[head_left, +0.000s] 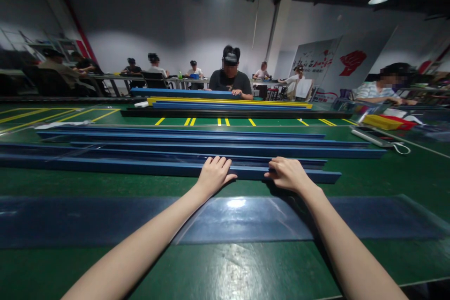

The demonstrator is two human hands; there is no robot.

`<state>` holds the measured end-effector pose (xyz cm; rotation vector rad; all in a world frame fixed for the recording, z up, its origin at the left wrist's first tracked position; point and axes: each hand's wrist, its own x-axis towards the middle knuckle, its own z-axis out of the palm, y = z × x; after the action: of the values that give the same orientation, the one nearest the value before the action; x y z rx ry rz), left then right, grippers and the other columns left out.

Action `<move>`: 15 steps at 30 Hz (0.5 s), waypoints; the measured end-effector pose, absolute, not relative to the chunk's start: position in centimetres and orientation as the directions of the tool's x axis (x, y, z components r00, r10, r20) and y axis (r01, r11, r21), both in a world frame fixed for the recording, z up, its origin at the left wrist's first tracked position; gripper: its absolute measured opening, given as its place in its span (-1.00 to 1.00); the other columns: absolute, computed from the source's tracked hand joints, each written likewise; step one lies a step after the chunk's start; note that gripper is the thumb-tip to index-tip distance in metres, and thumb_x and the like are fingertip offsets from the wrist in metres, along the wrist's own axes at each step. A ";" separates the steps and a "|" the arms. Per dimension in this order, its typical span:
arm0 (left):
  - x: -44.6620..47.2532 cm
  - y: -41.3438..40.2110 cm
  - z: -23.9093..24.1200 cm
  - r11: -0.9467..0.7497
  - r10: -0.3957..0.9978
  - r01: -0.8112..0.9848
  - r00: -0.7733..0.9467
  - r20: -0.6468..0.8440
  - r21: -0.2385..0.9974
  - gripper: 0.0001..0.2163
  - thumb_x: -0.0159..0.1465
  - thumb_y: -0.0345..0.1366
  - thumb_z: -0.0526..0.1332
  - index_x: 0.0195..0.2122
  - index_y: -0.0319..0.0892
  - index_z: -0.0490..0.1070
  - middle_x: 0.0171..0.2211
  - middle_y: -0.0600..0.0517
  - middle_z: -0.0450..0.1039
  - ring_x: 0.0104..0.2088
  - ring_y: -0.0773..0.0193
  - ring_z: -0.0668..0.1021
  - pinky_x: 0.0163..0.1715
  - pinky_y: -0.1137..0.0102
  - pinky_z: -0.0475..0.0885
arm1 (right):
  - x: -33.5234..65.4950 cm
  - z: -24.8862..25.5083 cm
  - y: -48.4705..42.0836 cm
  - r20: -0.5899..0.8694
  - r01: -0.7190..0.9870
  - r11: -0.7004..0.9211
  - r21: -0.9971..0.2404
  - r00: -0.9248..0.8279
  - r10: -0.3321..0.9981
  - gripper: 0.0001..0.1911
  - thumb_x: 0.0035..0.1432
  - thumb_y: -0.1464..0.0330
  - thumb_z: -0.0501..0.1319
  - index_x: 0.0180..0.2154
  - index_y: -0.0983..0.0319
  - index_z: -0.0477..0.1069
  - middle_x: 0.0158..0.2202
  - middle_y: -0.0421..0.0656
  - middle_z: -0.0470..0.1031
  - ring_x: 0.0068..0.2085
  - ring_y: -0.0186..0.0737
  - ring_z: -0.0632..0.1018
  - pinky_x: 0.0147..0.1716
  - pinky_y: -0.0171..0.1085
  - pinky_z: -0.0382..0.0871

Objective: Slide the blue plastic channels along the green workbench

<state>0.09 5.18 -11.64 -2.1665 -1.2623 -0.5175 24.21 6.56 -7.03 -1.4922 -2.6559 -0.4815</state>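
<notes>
Several long blue rails lie side by side across the green table. Both of my hands rest on the nearest blue rail (140,168). My left hand (213,174) lies over its top with fingers curled on it and the thumb at its front face. My right hand (287,174) grips the same rail a little to the right, fingers bent over the top. Between me and the rail a dark, glossy plastic sheet (246,218) lies flat on the table.
More blue rails (197,143) lie behind the nearest one. Farther off, a person in a dark shirt (230,79) sits at blue and yellow rails (228,102). Yellow and red pieces (385,122) lie at the right. Other people sit at tables behind.
</notes>
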 end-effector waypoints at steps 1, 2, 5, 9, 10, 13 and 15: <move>0.1 5.2 -11.6 -0.386 0.658 0.879 0.475 0.584 -0.280 -0.61 0.17 0.02 0.07 -0.22 -0.25 0.32 -0.34 -0.05 0.39 -0.30 0.16 0.39 -0.36 0.32 0.14 | 24.2 -7.0 6.6 0.197 0.842 0.481 0.243 -0.528 0.826 -0.76 0.10 0.24 0.07 -0.47 0.24 0.36 -0.38 -0.13 0.47 -0.34 -0.26 0.45 -0.53 -0.32 -0.01; 0.1 5.2 -11.7 -0.384 0.660 0.880 0.473 0.584 -0.278 -0.61 0.17 0.02 0.07 -0.24 -0.25 0.32 -0.35 -0.05 0.39 -0.30 0.17 0.39 -0.36 0.32 0.14 | 24.2 -7.0 6.6 0.193 0.843 0.479 0.244 -0.526 0.828 -0.75 0.10 0.23 0.06 -0.47 0.24 0.37 -0.38 -0.12 0.47 -0.34 -0.25 0.45 -0.53 -0.33 -0.01; 0.1 5.3 -11.8 -0.384 0.666 0.883 0.468 0.580 -0.272 -0.63 0.17 0.03 0.06 -0.30 -0.23 0.33 -0.36 -0.04 0.39 -0.31 0.17 0.39 -0.37 0.32 0.13 | 24.1 -7.1 6.6 0.183 0.850 0.466 0.246 -0.513 0.838 -0.71 0.10 0.19 0.04 -0.45 0.25 0.38 -0.36 -0.10 0.47 -0.32 -0.23 0.45 -0.52 -0.33 0.01; 0.0 5.4 -11.9 -0.391 0.659 0.880 0.472 0.586 -0.269 -0.65 0.17 0.02 0.05 -0.36 -0.21 0.33 -0.38 -0.02 0.39 -0.33 0.18 0.38 -0.38 0.32 0.12 | 24.1 -7.1 6.6 0.179 0.843 0.480 0.241 -0.525 0.832 -0.67 0.12 0.16 -0.01 -0.41 0.25 0.38 -0.34 -0.08 0.47 -0.31 -0.20 0.46 -0.50 -0.33 0.05; 0.0 5.4 -11.9 -0.392 0.657 0.880 0.472 0.589 -0.268 -0.65 0.17 0.02 0.06 -0.37 -0.21 0.33 -0.38 -0.02 0.39 -0.34 0.19 0.38 -0.38 0.33 0.12 | 24.2 -7.1 6.6 0.182 0.840 0.487 0.241 -0.532 0.827 -0.66 0.12 0.16 -0.01 -0.41 0.25 0.38 -0.34 -0.08 0.47 -0.30 -0.19 0.46 -0.49 -0.33 0.06; 0.0 5.4 -12.0 -0.396 0.652 0.879 0.473 0.593 -0.265 -0.66 0.17 0.01 0.06 -0.38 -0.21 0.33 -0.39 -0.03 0.39 -0.34 0.19 0.38 -0.39 0.33 0.12 | 24.2 -7.2 6.5 0.190 0.835 0.495 0.240 -0.541 0.819 -0.65 0.13 0.15 -0.03 -0.39 0.25 0.38 -0.34 -0.08 0.47 -0.29 -0.18 0.46 -0.46 -0.33 0.08; -0.1 5.4 -12.0 -0.399 0.651 0.878 0.473 0.593 -0.263 -0.66 0.18 0.01 0.06 -0.38 -0.21 0.33 -0.39 -0.02 0.39 -0.34 0.20 0.39 -0.39 0.33 0.12 | 24.2 -7.3 6.5 0.191 0.835 0.498 0.234 -0.541 0.819 -0.64 0.13 0.14 -0.03 -0.38 0.25 0.38 -0.34 -0.08 0.47 -0.28 -0.19 0.46 -0.44 -0.33 0.09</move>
<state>-0.07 5.40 -11.97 -2.1752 -1.2635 -0.5442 24.19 6.50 -7.28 -1.4767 -2.6713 -0.4648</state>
